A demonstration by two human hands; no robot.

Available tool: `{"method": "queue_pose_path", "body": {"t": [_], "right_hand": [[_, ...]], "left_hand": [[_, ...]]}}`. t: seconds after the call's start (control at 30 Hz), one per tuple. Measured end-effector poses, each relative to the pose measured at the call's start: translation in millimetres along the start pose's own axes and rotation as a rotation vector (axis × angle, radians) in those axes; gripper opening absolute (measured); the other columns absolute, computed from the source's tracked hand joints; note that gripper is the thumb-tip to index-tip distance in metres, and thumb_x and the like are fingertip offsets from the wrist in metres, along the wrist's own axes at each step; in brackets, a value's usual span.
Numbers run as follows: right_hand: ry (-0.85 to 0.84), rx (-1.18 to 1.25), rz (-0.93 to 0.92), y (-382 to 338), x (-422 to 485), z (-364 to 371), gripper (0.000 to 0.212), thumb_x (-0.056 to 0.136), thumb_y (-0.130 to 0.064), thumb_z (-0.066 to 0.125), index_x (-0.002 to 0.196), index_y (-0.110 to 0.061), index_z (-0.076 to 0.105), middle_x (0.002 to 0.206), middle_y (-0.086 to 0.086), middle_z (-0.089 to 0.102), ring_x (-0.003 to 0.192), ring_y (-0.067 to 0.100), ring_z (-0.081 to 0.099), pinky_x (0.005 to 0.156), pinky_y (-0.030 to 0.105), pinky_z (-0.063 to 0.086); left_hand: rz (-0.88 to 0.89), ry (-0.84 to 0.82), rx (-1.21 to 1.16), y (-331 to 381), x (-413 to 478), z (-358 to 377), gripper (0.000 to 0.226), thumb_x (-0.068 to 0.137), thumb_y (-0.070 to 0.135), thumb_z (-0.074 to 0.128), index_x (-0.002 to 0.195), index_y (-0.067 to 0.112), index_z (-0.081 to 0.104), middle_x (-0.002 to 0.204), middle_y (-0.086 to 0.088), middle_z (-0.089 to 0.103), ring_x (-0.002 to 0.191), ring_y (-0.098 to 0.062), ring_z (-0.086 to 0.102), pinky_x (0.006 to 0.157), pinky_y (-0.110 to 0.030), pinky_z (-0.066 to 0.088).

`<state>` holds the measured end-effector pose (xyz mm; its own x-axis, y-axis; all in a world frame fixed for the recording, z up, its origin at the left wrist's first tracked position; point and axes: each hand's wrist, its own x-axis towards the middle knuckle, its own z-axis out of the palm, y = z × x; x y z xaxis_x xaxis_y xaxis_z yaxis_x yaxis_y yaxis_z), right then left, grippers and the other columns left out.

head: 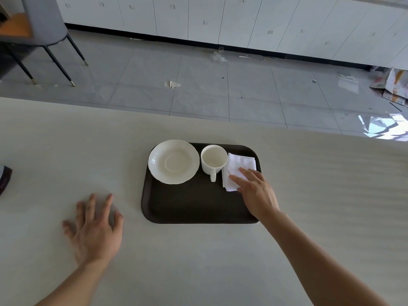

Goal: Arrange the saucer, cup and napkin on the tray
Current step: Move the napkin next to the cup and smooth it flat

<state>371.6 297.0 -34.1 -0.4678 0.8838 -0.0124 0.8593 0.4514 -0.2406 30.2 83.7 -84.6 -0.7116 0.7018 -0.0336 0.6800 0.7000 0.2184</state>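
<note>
A dark brown tray (189,206) lies on the pale table. A white saucer (173,161) rests on its far left corner, overhanging the rim slightly. Beside it stands a white cup (213,159), empty and upright, handle pointing toward me. A folded white napkin (239,167) lies at the tray's far right, against the cup. My right hand (257,192) lies flat on the napkin's near part, fingers extended on it. My left hand (97,228) hovers over the table left of the tray, fingers spread, holding nothing, slightly blurred.
A dark object (4,180) sits at the table's left edge. Beyond the table's far edge are a grey tiled floor with scraps of litter, a grey chair (47,25) at the far left and white cabinets along the wall.
</note>
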Motion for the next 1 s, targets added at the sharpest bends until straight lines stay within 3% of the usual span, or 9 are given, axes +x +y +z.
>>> {"method": "queue_pose_path", "body": {"t": [1.0], "right_hand": [[0.021, -0.006, -0.065, 11.4, 21.9, 4.2, 0.044, 0.095, -0.006, 0.058, 0.131, -0.031, 0.062, 0.145, 0.008, 0.054, 0.133, 0.035, 0.047, 0.097, 0.046, 0.049]], "left_hand": [[-0.018, -0.024, 0.041, 2.4, 1.1, -1.5, 0.064, 0.083, 0.054, 0.028, 0.145, 0.039, 0.040, 0.159, -0.005, 0.032, 0.149, -0.028, 0.018, 0.114, -0.059, 0.009]]}}
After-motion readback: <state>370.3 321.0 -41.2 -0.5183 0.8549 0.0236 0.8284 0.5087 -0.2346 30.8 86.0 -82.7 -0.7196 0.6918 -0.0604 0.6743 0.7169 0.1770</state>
